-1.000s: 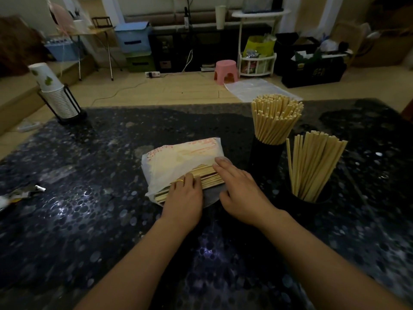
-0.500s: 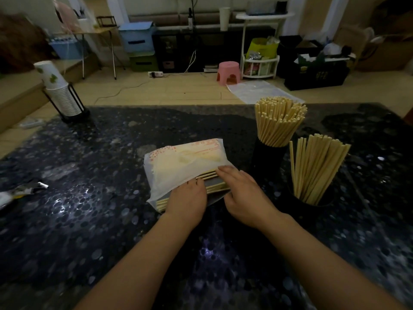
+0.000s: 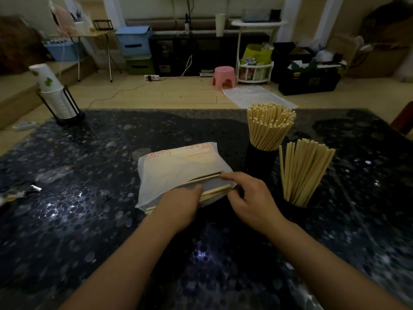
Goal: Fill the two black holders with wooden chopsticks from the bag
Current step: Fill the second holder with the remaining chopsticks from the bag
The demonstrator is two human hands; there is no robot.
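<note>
Before you the bag [image 3: 178, 166] lies on the table [image 3: 89, 220]; two holders [image 3: 260, 159] [image 3: 297, 209] stand right of it.

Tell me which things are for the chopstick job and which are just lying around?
For the job: white plastic bag of wooden chopsticks; far black holder; near black holder; both hands, left, right.

Lying about: stacked white paper cups in black wire rack; pink plastic stool.

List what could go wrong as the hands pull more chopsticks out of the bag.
1. The far holder is packed, its chopsticks fanning out. It stands just beyond the right hand, so a careless lift might knock it over.
2. The bag lies flat with chopsticks poking from its open edge; a hasty pull by the left hand could scatter them across the table.
</note>
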